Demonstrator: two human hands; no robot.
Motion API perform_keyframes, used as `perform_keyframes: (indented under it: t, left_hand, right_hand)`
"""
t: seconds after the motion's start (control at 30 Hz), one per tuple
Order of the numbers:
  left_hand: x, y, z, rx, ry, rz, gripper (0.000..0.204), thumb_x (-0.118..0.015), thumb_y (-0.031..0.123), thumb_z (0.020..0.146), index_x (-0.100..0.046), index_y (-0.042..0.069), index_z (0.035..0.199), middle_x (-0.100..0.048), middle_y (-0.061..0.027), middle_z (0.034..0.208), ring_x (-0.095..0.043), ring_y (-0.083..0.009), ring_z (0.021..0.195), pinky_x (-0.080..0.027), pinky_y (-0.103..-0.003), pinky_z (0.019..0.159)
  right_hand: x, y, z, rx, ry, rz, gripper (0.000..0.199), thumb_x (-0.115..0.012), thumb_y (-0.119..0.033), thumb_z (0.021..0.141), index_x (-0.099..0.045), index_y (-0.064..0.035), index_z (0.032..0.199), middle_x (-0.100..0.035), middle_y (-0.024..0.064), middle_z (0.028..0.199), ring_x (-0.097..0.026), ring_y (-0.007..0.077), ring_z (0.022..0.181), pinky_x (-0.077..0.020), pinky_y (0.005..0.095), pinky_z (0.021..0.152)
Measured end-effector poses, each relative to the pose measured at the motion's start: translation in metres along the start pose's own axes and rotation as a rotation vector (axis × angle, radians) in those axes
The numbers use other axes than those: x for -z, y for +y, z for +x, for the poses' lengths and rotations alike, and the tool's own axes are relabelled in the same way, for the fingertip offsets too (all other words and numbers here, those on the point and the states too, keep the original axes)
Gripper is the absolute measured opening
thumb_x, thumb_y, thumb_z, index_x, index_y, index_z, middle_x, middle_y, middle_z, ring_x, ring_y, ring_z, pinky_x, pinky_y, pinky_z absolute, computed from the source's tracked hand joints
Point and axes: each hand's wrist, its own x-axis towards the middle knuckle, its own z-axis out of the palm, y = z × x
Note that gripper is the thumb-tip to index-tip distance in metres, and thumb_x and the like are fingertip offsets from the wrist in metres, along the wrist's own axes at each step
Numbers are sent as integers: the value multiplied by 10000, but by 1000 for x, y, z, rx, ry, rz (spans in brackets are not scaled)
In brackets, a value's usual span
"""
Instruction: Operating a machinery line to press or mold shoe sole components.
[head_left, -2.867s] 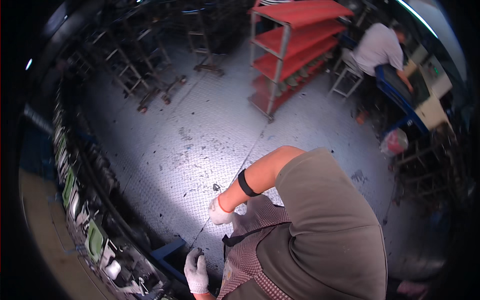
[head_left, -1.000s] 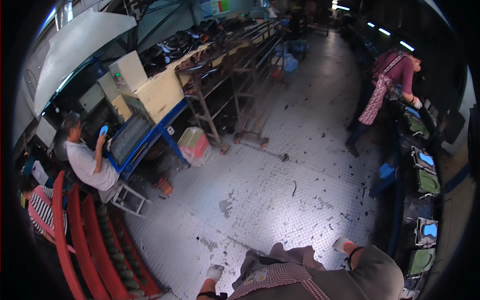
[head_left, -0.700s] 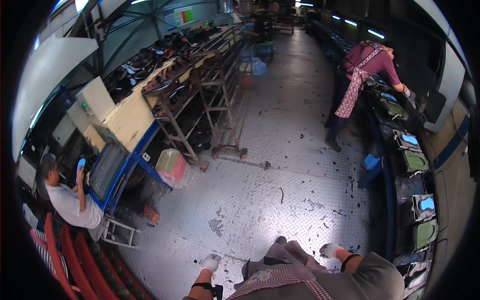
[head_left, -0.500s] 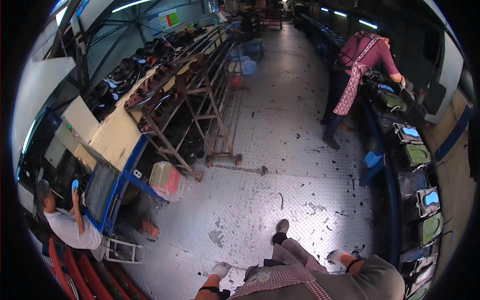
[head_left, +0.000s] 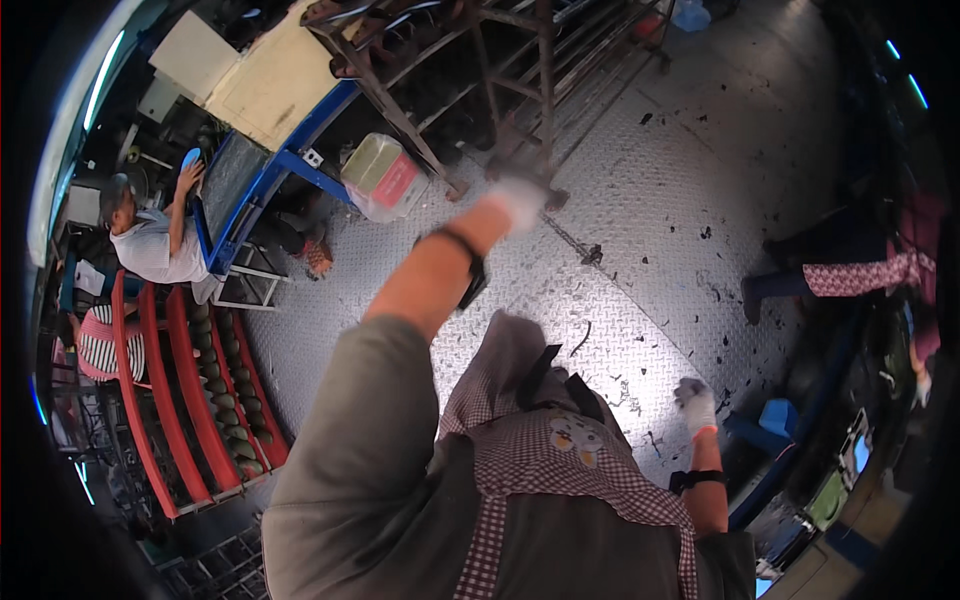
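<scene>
Person stands on the metal tread-plate floor point(head_left: 640, 200). Landmark: dark metal rack point(head_left: 520, 90).

Left hand point(head_left: 520, 198), white glove, blurred, raised at the foot of the rack; arm outstretched, black band at wrist. Whether it grips anything cannot be told.

Right hand point(head_left: 695, 403), white glove, hangs low, well apart from the rack, fingers curled, nothing visible in it.

Plastic-wrapped box point(head_left: 383, 178) sits just left of the rack. Red shelf cart point(head_left: 175, 400) well left and nearer. Dark scraps litter the floor right of the rack.

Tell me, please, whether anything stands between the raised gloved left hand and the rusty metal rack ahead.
Nothing visible does: the white-gloved left hand shows right against the rusty metal rack's lower frame; blur hides whether they touch.
</scene>
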Motion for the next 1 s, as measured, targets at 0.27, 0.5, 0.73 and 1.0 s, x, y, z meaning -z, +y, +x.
perform_keyframes:
  t: [0.27, 0.5, 0.73, 1.0]
  left_hand:
    - [374, -53, 237, -671, 499, -1411, 267, -593, 301, 946, -647, 49, 1018, -687, -66, 922, -645, -157, 824, -522, -301, 747]
    - [508, -41, 507, -720, 285, -1676, 291, -617, 330, 931, -642, 60, 1036, -688, -74, 979, -653, -196, 875, -519, -340, 786]
    - [573, 21, 781, -686, 176, -1380, 386, -615, 316, 940, -624, 5, 1168, -687, -127, 1067, -676, -231, 931, -550, -341, 810]
    - [502, 71, 944, -368, -429, -1665, 461, -578, 362, 960, -586, 1, 1246, -646, -132, 1208, -641, -234, 1077, -505, -359, 932]
  right_hand:
    - [63, -77, 157, -135, 55, -117, 132, -601, -169, 913, -643, -51, 954, -642, 46, 734, -558, 120, 553, -431, 276, 477]
    - [105, -64, 234, 221, -134, -250, 97, -589, -154, 916, -653, -82, 927, -630, 25, 701, -551, 133, 515, -431, 302, 447]
    - [121, -113, 411, -160, -53, -271, 279, -583, -312, 914, -710, -99, 1040, -715, 112, 1032, -665, 262, 932, -507, 347, 818]
    - [320, -445, 676, -377, 120, 74, 96, -623, -143, 912, -627, -48, 902, -640, 43, 721, -594, 123, 594, -456, 280, 481]
